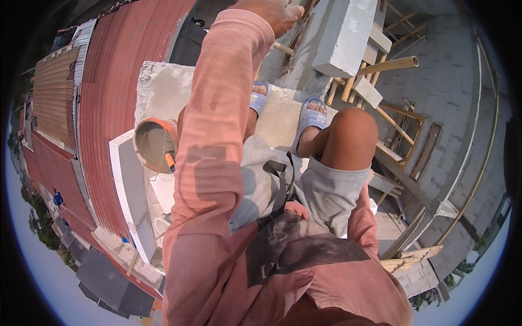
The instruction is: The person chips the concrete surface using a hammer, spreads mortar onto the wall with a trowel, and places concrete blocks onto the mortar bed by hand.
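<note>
My left arm, in a pink sleeve, stretches forward, and my left hand [274, 15] is at the top edge. Part of the hand is cut off, so what its fingers do or hold cannot be seen. Right of it lies a long white block [343, 41] on the wall. My right arm's sleeve [363, 217] hangs beside my right knee, with that hand hidden. Left of my outstretched arm stands an orange-rimmed bucket [154, 145] with grey mortar inside. An orange handle [170, 161] sticks out over the bucket's rim.
My sandalled feet [312, 115] rest on a rough, mortar-smeared ledge [280, 117]. A white block [129, 198] stands near the bucket. On the left are red metal roofs [111, 114] lower down. Bamboo poles [389, 65] and a wooden frame [405, 133] lie below on the right, by a grey block wall [443, 98].
</note>
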`<action>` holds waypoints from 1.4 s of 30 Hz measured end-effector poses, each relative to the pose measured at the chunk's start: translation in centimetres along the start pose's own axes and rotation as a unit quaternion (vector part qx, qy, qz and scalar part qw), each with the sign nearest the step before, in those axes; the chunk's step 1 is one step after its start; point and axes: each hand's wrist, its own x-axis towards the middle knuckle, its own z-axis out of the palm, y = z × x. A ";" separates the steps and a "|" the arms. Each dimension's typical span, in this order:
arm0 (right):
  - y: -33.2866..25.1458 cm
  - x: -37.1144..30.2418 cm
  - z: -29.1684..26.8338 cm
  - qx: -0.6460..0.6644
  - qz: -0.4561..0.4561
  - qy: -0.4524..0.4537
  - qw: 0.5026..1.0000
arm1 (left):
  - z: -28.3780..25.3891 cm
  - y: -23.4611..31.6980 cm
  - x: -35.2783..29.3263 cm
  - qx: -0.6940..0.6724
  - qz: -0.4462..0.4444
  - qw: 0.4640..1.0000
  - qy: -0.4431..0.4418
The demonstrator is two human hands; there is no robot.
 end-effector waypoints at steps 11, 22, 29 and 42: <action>-1.2 2.0 2.0 -0.082 -0.004 -0.006 0.997 | -0.7 -2.0 0.7 -0.032 0.003 0.999 0.034; -5.0 6.4 4.9 -0.171 0.003 -0.044 0.984 | -0.9 -2.4 0.9 -0.047 0.010 0.998 -0.045; -1.1 8.4 6.7 -0.143 -0.057 -0.034 0.988 | -0.8 -1.3 0.3 -0.043 0.006 0.998 -0.054; -1.4 4.4 4.4 -0.054 -0.040 -0.028 0.997 | 0.9 -4.8 4.7 -0.136 0.072 0.981 -0.117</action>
